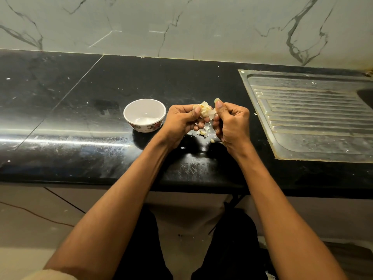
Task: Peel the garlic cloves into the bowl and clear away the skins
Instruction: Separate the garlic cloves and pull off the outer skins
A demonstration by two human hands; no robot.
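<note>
Left hand: grip clamped on garlic.
Right hand: grip pinching the garlic's skin.
Bowl: on tabletop, just left of hands.
Loose cloves: beneath hands.

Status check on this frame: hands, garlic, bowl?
Left hand and right hand both grip garlic. Bowl empty. Loose bits on counter.

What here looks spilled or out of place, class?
Skin scraps and loose cloves lie on the counter beneath the hands, not in the bowl, which looks empty. White flecks dot the counter.
</note>
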